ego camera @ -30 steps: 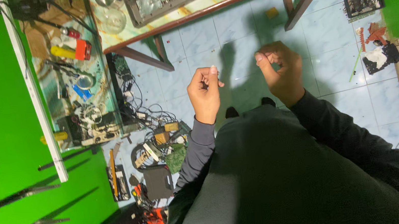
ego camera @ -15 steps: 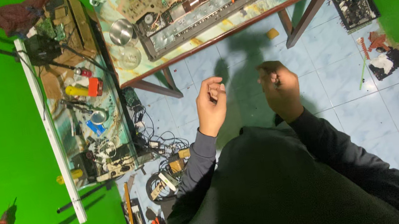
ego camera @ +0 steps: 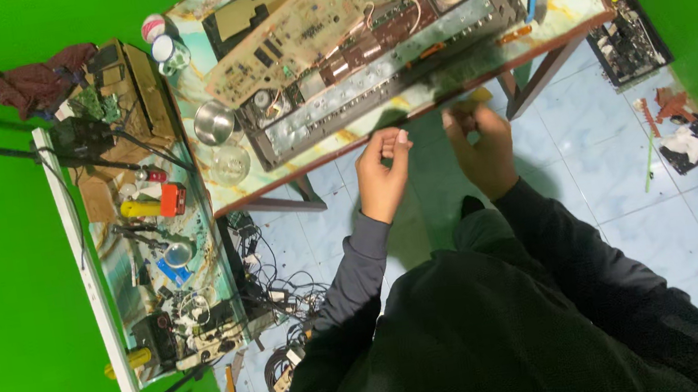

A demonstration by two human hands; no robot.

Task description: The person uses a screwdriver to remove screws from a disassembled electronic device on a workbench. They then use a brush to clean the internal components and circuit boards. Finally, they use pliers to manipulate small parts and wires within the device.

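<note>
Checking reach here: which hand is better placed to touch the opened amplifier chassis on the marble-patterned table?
Probably right: the right hand is raised nearest the chassis front edge; the left hand sits slightly lower.

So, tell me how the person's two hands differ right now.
The left hand has its fingers curled with thumb and fingertips pinched together, pale nails showing; the right hand shows its back, fingers folded out of sight. The left hand lies over the blue floor tiles; the right hand reaches nearer the table edge. Both are bare, raised, with dark sleeves.
</note>
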